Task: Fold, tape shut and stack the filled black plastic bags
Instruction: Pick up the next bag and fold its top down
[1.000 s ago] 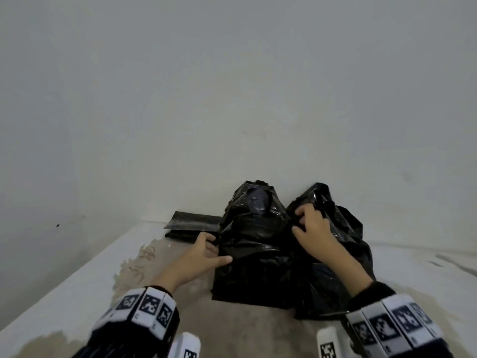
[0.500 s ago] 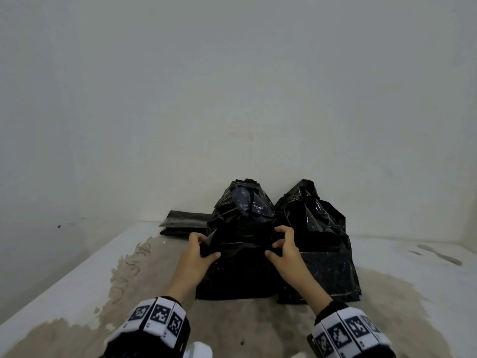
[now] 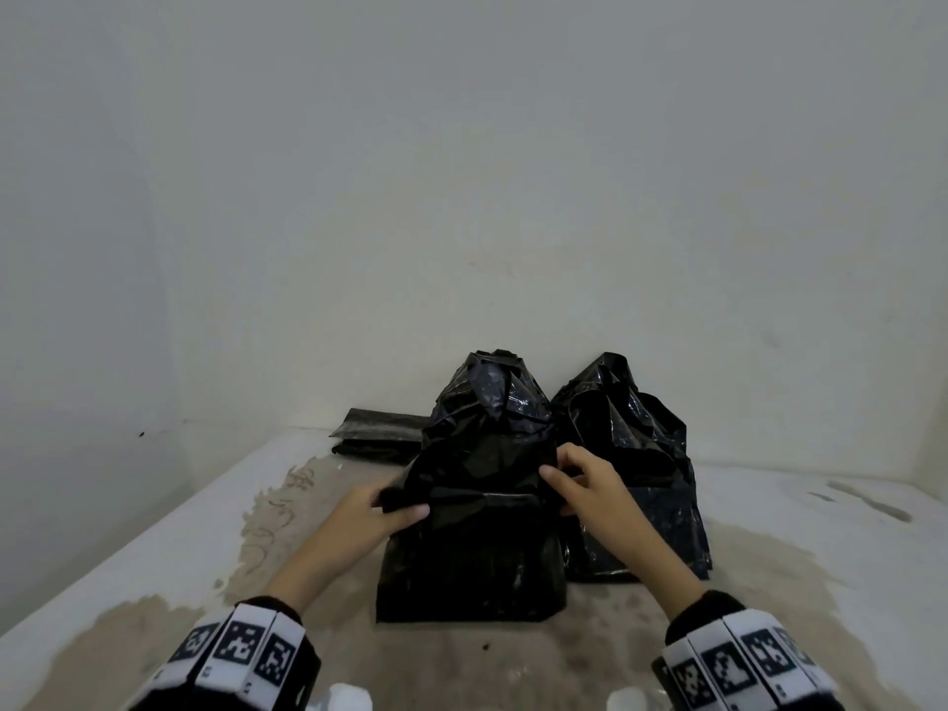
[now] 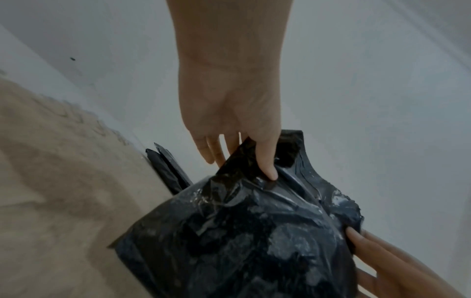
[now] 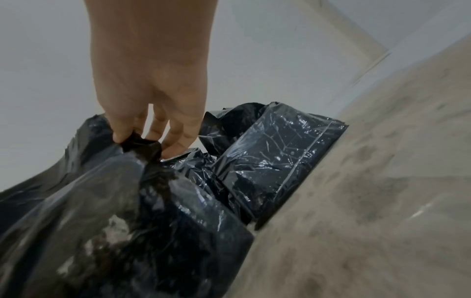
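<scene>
Both hands pinch the near bag (image 3: 469, 551) at its top corners, left hand (image 3: 377, 510) and right hand (image 3: 590, 484), probably to crease its fold flat.

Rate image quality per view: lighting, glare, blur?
Head view: dim flat light, near bag reads almost featureless black, far bag shows small glints, edges bowed by wide angle. Left wrist view: soft, left hand fairly clear, floor smeared. Right wrist view: sharp specular streaks on far bag, right hand soft.
</scene>
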